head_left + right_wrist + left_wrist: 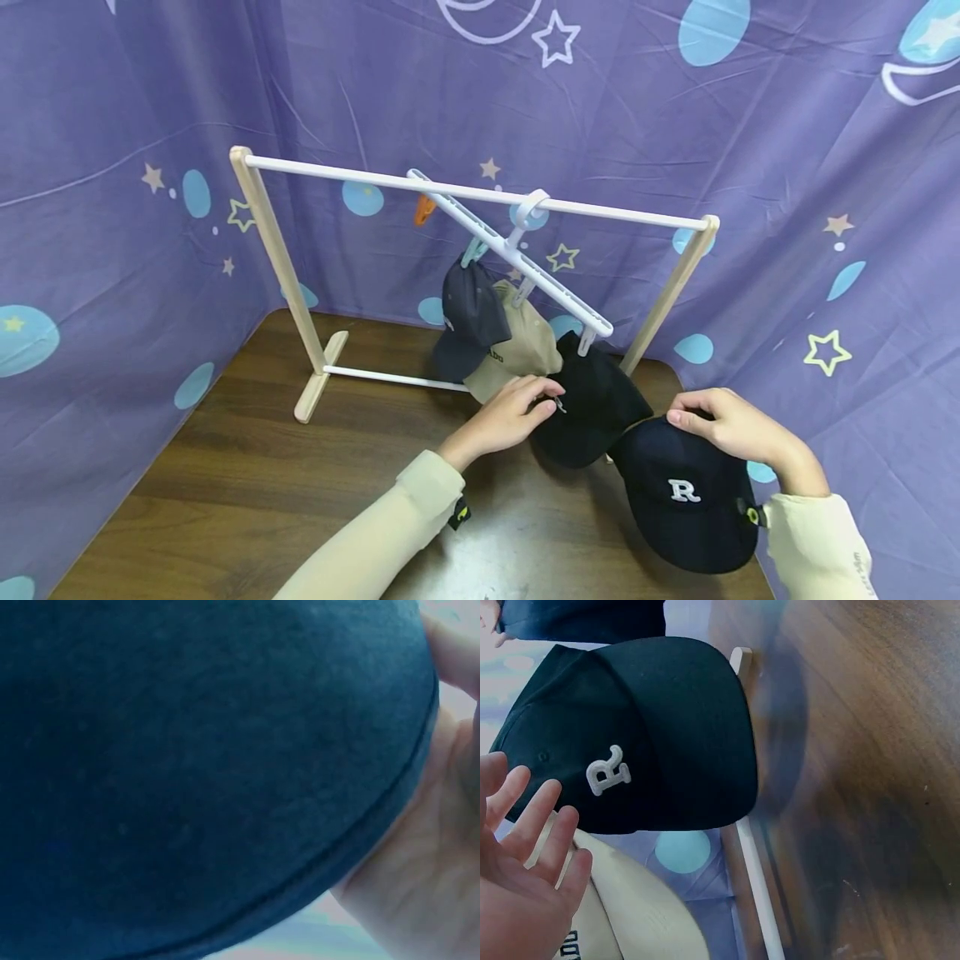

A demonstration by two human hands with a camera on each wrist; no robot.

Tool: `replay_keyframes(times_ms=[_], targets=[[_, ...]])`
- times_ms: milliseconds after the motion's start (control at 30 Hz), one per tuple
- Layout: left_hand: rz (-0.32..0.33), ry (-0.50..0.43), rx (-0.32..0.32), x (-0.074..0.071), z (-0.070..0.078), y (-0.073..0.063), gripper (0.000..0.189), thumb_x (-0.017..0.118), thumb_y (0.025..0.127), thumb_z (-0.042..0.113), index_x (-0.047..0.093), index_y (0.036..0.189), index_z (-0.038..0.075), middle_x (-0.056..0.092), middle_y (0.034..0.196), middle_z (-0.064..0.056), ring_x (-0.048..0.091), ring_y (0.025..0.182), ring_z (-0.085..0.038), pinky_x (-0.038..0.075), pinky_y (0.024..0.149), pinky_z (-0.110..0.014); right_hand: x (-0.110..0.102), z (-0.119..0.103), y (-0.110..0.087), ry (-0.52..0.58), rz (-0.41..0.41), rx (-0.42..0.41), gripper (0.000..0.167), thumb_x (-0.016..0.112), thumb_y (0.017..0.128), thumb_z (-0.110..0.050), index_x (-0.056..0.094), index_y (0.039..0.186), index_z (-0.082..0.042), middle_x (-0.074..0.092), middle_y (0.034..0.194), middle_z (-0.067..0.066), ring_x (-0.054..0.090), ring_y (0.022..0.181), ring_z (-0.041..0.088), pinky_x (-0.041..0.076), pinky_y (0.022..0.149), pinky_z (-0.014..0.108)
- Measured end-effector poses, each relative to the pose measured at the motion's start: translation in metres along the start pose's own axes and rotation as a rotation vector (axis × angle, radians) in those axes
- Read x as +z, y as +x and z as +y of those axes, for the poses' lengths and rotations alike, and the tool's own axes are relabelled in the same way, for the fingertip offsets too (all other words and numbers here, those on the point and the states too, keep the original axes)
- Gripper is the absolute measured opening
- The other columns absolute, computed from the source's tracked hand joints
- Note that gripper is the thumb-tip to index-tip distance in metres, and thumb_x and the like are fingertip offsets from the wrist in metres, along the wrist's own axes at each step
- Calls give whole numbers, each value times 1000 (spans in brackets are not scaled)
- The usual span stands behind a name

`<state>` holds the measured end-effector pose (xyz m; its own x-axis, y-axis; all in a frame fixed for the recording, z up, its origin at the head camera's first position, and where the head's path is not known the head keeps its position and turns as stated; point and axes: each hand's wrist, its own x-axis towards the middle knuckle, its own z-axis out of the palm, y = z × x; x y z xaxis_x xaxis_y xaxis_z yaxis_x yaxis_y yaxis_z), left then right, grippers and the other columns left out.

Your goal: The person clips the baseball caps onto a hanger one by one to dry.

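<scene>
In the head view my right hand (723, 423) pinches the crown of a navy baseball cap (675, 467) with a white R on its front. The cap's brim points down, and it fills most of the right wrist view. My left hand (510, 414) is beside a black baseball cap (682, 727) with a white letter; its fingers look loosely bent, and in the left wrist view they spread near the crown. Whether they touch is unclear. That cap hangs from a clip (587, 342) on a white hanger (547, 283). Farther along hang a beige cap (525, 337) and a dark grey-blue cap (468, 304).
The hanger hooks over the white top bar (360, 175) of a wooden-ended rack (281, 258). An orange clip (423, 210) hangs at the hanger's far end. The rack stands on a brown wooden table (225, 475), with purple patterned cloth (637, 125) behind.
</scene>
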<state>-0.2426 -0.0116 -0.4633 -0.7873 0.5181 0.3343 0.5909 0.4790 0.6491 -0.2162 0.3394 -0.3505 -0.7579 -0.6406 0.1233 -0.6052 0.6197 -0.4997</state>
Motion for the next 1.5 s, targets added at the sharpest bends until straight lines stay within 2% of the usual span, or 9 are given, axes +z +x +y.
replay_keyframes(times_ms=[200, 367, 567, 733, 867, 1033, 1167, 1500], targets=[[-9, -12, 15, -5, 4, 8, 32, 54, 111, 28, 64, 140, 18, 67, 136, 2, 58, 129, -18, 43, 112, -37, -11, -13, 1, 23, -7, -21, 31, 64, 105, -7, 65, 85, -30, 42, 68, -18, 46, 60, 0, 41, 58, 23], [-31, -69, 41, -9, 15, 17, 32, 54, 112, 29, 64, 141, 19, 66, 138, 4, 59, 127, -14, 46, 110, -33, -15, -20, 2, 43, -1, -42, 29, 62, 106, -5, 69, 91, -29, 51, 71, -14, 52, 64, 3, 44, 61, 24], [-76, -148, 103, -12, 33, 30, 36, 52, 113, 33, 63, 143, 18, 65, 141, 4, 59, 129, -8, 46, 109, -27, -6, -25, 13, 26, 32, -80, 24, 64, 106, -6, 72, 98, -27, 63, 79, -12, 58, 73, 5, 47, 68, 23], [-132, -151, 135, -15, 46, 34, 39, 48, 114, 37, 63, 144, 17, 65, 144, 3, 57, 132, -6, 44, 111, -24, 6, -29, 23, 4, 83, -77, 21, 66, 105, -9, 72, 98, -28, 62, 81, -15, 57, 75, 4, 46, 70, 23], [-141, -155, 115, -15, 47, 32, 38, 47, 115, 38, 66, 140, 19, 68, 138, 3, 60, 125, -6, 46, 108, -25, 15, -34, 33, 2, 111, -95, 19, 67, 104, -9, 74, 99, -27, 65, 84, -14, 58, 78, 4, 47, 72, 23], [-123, -197, 79, -18, 44, 26, 30, 51, 114, 34, 71, 126, 16, 70, 118, 3, 62, 106, -6, 49, 96, -24, 25, -38, 46, 8, 117, -101, 18, 66, 106, -12, 74, 98, -27, 66, 85, -14, 58, 78, 5, 48, 72, 24], [-102, -219, 67, -26, 44, 20, 23, 53, 113, 30, 71, 115, 14, 69, 106, 3, 60, 97, -9, 49, 90, -25, 33, -41, 54, 15, 118, -107, 17, 66, 106, -14, 74, 99, -27, 67, 87, -15, 60, 79, 5, 49, 74, 24], [-43, -167, 7, -51, 40, 9, 17, 57, 111, 30, 70, 105, 21, 70, 100, 8, 62, 91, -10, 50, 83, -29, 45, -49, 75, 36, 117, -121, 14, 65, 107, -18, 72, 100, -27, 65, 86, -15, 60, 80, 7, 50, 74, 25]])
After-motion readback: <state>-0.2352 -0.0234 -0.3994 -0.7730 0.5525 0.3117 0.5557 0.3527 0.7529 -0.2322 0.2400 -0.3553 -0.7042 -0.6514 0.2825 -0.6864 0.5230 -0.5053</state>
